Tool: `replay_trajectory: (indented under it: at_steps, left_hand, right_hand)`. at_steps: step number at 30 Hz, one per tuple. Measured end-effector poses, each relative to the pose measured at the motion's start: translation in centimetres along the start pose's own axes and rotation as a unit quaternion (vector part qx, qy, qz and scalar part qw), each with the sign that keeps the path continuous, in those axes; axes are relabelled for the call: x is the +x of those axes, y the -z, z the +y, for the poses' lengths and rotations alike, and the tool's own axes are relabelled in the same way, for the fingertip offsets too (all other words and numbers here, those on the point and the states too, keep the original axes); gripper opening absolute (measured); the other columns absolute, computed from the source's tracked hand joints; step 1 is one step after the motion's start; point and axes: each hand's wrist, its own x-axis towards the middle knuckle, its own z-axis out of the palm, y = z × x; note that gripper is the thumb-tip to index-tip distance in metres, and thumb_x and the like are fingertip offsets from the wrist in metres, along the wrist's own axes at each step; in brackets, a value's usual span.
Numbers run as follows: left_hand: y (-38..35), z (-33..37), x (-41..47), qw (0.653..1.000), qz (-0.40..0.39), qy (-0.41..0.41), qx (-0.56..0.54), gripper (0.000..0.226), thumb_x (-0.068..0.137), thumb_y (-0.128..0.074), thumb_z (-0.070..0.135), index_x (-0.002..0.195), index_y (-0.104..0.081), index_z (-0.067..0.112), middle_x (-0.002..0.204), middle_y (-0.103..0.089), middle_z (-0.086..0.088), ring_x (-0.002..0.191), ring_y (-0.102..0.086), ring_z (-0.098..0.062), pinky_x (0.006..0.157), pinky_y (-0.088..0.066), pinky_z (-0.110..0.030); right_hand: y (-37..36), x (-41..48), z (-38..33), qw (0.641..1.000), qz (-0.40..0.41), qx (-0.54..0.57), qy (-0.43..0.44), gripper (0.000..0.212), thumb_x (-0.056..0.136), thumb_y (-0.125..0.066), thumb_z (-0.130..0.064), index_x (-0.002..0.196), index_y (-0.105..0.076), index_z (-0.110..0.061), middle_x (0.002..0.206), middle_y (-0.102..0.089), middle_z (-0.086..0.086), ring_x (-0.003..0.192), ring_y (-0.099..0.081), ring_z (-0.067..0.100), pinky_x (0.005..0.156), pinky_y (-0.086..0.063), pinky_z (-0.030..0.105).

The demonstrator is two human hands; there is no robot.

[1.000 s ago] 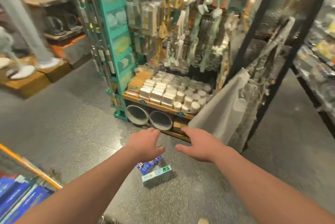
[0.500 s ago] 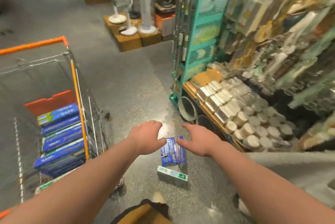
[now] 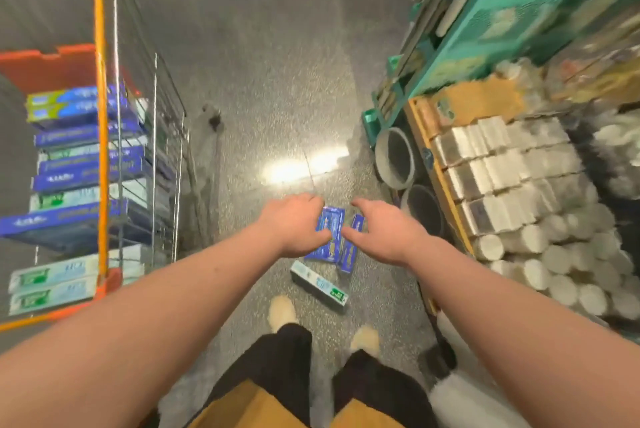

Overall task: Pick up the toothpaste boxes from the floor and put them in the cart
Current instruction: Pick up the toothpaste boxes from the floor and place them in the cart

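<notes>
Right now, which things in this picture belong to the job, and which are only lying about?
Belong to the job:
blue toothpaste boxes on the floor
white-green toothpaste box on the floor
cart, with stacked boxes inside
left hand, right hand, both reaching down

Only lying about:
white cylinders on the shelf
grey round tubs
teal rack

We can read no text anywhere. Print shows on the two blue toothpaste boxes [image 3: 329, 235] lying on the floor [image 3: 277, 81], on the white-and-green toothpaste box [image 3: 318, 283] just beside them, and on the stacked boxes [image 3: 79, 164] in the cart [image 3: 100, 46], but blur leaves every letter illegible. The round tag [image 3: 427, 155] on the wooden shelf edge [image 3: 446, 199] is unreadable too.
</notes>
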Motion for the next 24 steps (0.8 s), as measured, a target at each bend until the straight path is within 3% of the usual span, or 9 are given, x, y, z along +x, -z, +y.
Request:
replay_trajectory:
  at_steps: [7, 11, 14, 17, 21, 24]
  left_hand:
    - [-11.1, -1.7, 10.0, 0.994, -0.053, 0.071, -0.061, 0.061, 0.091, -0.051, 0.056, 0.138, -0.049, 0.017, 0.135, -0.054, -0.008, 0.124, -0.054, -0.031, 0.096, -0.045, -0.046]
    - [-18.8, -3.8, 16.0, 0.985, -0.062, 0.112, -0.117, 0.055, 0.091, -0.055, 0.052, 0.134, -0.053, 0.017, 0.133, -0.057, -0.012, 0.122, -0.056, -0.034, 0.092, -0.046, -0.041]
    - [-24.5, -5.6, 20.4, 0.975, -0.066, 0.154, -0.146, 0.055, 0.091, -0.055, 0.051, 0.135, -0.053, 0.018, 0.136, -0.056, -0.013, 0.123, -0.055, -0.033, 0.096, -0.047, -0.043]
    - [-29.9, -7.5, 24.7, 0.965, -0.078, 0.19, -0.164, 0.06, 0.082, -0.051, 0.056, 0.127, -0.055, 0.018, 0.13, -0.059, -0.016, 0.117, -0.059, -0.036, 0.096, -0.05, -0.047]
    - [-37.1, -9.7, 29.7, 0.947, -0.092, 0.238, -0.196, 0.066, 0.079, -0.047, 0.057, 0.129, -0.055, 0.015, 0.132, -0.058, -0.017, 0.119, -0.058, -0.036, 0.1, -0.048, -0.046]
    - [-42.3, -10.7, 33.0, 0.94, -0.101, 0.248, -0.212, 0.049, 0.089, -0.056, 0.049, 0.125, -0.054, 0.015, 0.128, -0.059, -0.015, 0.115, -0.059, -0.034, 0.097, -0.048, -0.042]
  right_hand:
    - [-8.5, 14.3, 6.7, 0.991, -0.096, -0.047, 0.078, 0.066, 0.09, -0.053, -0.06, 0.139, -0.053, -0.016, 0.126, -0.065, 0.016, 0.116, -0.061, 0.037, 0.095, -0.051, 0.043]
    - [-14.5, 23.1, 9.8, 0.98, -0.137, -0.084, 0.118, 0.082, 0.081, -0.045, -0.072, 0.137, -0.053, -0.012, 0.128, -0.064, 0.02, 0.117, -0.061, 0.039, 0.097, -0.05, 0.045]
    - [-18.5, 28.9, 12.2, 0.974, -0.15, -0.106, 0.136, 0.066, 0.092, -0.059, -0.052, 0.141, -0.05, -0.009, 0.134, -0.06, 0.024, 0.123, -0.057, 0.04, 0.102, -0.047, 0.045]
    - [-22.6, 34.0, 14.3, 0.964, -0.172, -0.138, 0.146, 0.062, 0.089, -0.062, -0.038, 0.142, -0.049, -0.008, 0.136, -0.059, 0.023, 0.124, -0.057, 0.041, 0.102, -0.048, 0.045]
    - [-28.1, 38.7, 17.2, 0.934, -0.204, -0.239, 0.171, 0.065, 0.079, -0.062, -0.027, 0.142, -0.049, -0.017, 0.128, -0.063, 0.016, 0.118, -0.06, 0.039, 0.095, -0.052, 0.043]
    - [-32.2, 40.9, 20.0, 0.876, -0.248, -0.357, 0.208, 0.073, 0.08, -0.065, -0.036, 0.149, -0.041, -0.026, 0.141, -0.052, 0.008, 0.135, -0.045, 0.034, 0.112, -0.035, 0.052]
